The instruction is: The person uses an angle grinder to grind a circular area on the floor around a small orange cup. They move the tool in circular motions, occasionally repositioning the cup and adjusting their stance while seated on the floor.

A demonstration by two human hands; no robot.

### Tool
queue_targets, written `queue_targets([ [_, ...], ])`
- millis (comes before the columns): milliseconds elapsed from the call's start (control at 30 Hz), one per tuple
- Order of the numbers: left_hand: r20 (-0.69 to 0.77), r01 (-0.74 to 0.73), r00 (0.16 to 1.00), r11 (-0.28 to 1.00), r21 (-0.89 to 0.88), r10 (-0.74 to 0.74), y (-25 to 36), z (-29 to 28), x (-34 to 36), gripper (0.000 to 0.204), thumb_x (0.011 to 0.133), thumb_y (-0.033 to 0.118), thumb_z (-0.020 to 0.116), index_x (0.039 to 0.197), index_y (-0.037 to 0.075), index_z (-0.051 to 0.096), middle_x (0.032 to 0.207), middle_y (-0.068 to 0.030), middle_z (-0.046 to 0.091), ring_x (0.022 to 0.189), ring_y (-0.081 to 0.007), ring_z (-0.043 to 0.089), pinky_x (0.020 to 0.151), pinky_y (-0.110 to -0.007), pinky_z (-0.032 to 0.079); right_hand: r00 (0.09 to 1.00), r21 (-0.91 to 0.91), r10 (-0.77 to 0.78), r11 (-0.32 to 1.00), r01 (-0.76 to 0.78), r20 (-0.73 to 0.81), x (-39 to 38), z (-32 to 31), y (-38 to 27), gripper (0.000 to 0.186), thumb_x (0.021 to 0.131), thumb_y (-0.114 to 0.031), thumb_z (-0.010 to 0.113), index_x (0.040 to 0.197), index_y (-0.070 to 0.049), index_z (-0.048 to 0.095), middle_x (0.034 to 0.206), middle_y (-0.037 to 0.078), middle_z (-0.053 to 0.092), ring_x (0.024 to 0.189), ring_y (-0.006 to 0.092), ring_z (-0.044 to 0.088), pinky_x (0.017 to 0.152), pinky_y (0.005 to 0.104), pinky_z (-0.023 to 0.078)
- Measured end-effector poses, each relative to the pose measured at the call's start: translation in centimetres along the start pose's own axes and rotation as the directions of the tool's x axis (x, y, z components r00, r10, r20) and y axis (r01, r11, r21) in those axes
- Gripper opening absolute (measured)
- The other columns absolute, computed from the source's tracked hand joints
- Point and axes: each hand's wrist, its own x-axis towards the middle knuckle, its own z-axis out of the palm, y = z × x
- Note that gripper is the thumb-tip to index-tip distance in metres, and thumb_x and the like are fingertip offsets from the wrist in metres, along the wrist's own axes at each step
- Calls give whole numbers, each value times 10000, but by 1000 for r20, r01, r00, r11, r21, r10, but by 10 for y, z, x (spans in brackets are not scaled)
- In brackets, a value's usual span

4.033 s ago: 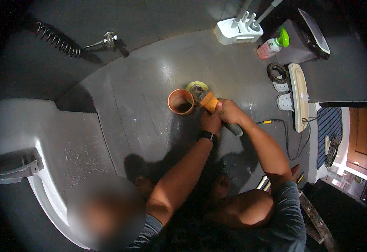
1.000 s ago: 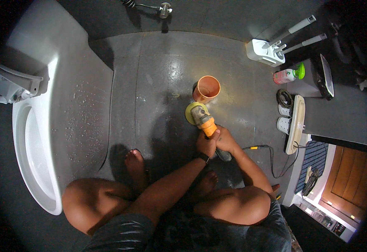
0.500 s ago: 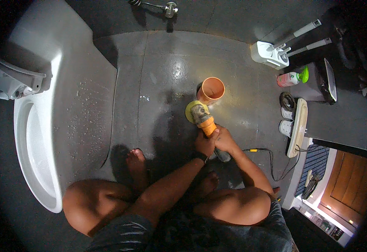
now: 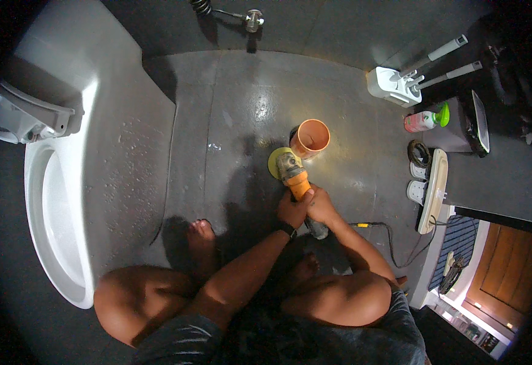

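Both my hands are closed around the orange body of an angle grinder [image 4: 296, 178]. A round yellow disc [image 4: 273, 163] shows under its grey metal head, low at the dark tiled floor; whether it touches cannot be seen. My left hand [image 4: 291, 211], with a dark band at the wrist, wraps the body from the left. Against it, my right hand [image 4: 321, 205] grips from the right, and the dark rear end of the tool sticks out below. Just beyond the disc stands an orange, open-topped cup-like container [image 4: 310, 146].
A white toilet [image 4: 30, 201] and grey panel stand at the left. Along the right are a brush holder [image 4: 394, 90], a pink bottle with green pump [image 4: 423, 120], a power strip [image 4: 434, 191] and a black cord [image 4: 391, 234]. My bare foot [image 4: 200, 234] rests on the floor.
The whole view has shifted slightly, with surroundings now a little lower and further right. Against the floor, the grinder has moved slightly left. Both hands keep their grip.
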Motion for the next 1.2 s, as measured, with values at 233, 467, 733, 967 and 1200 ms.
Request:
queue_targets([
  [233,85,35,996,998,57,-40,52,-17,-10,714,838,495,752,1320,10,546,1214,-177,661,1132,-307,636,973,-387,483,997,106,-40,993,46,-62,11,13,24,306,890,-223,610,1108,-11,637,1032,234,698,1004,403,673,849,439,519],
  [467,101,-2,995,996,86,-6,41,-28,6,734,833,507,748,1333,13,534,1249,-183,644,1134,-321,635,979,-402,483,998,65,-42,997,45,-40,20,20,16,290,868,-176,632,1106,-12,637,1049,227,696,1016,387,671,855,430,516],
  [733,116,-3,993,995,102,-9,48,-36,18,705,822,512,756,1303,31,571,1205,-158,678,1108,-305,654,957,-399,496,996,70,-46,996,51,-74,28,26,10,303,876,-184,617,1117,-1,626,1027,235,694,995,413,669,835,441,529],
  [967,154,16,987,983,185,-45,76,-49,27,624,811,496,773,1180,5,659,1133,-182,709,1058,-317,681,922,-409,512,985,127,-45,990,67,-166,51,49,34,275,937,-105,561,1186,-5,623,1098,183,707,1043,261,677,876,366,513],
  [1200,160,17,985,963,268,-62,75,-61,46,688,812,580,735,1209,22,663,1146,-184,710,1056,-327,683,932,-403,509,981,133,-65,987,90,-184,58,50,7,344,974,-231,518,1179,35,594,1091,269,683,1082,428,644,903,447,507],
])
